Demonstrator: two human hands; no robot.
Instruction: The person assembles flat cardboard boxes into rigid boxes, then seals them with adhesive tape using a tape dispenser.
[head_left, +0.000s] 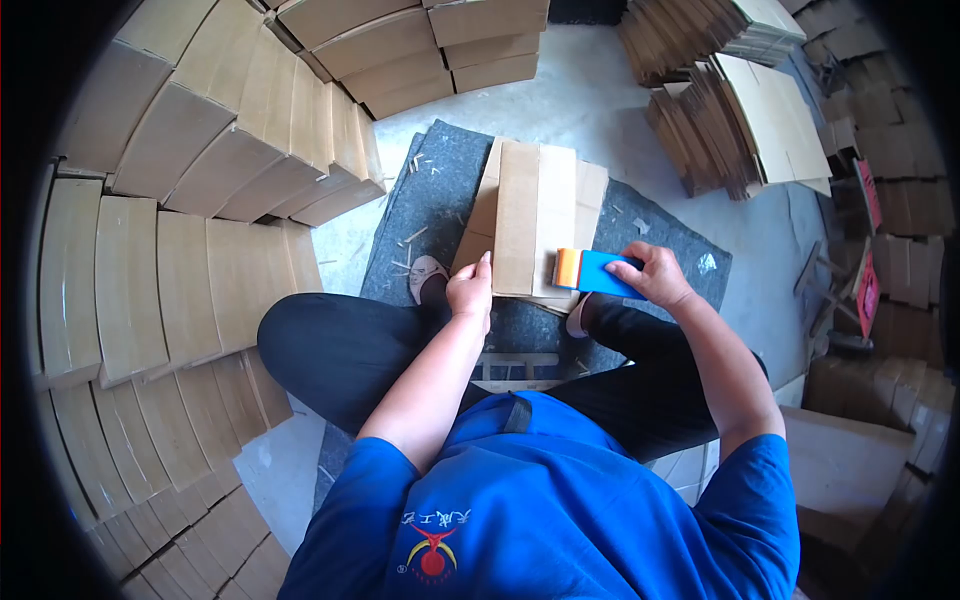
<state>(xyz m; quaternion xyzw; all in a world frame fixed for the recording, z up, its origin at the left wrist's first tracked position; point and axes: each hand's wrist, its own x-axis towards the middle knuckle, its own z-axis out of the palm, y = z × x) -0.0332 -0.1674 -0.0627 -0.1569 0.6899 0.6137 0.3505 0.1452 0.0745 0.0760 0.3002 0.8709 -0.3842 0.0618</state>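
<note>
A closed cardboard box (516, 215) lies between my feet, on top of flat cardboard sheets (592, 200) that stick out at its sides. My left hand (470, 292) grips the near left corner of the box, thumb pointing up along its edge. In my right hand (652, 273) is a blue tape dispenser (606, 273), its orange-yellow roll end facing left at the near right part of the box. The fingers wrap round the rear of the dispenser.
A dark grey mat (440, 190) with scattered scraps is under the box. Boxes (230, 140) are stacked along the left, with another stack (400, 50) at the back. Flattened cartons (765, 120) stand in piles at the back right. My legs flank the box.
</note>
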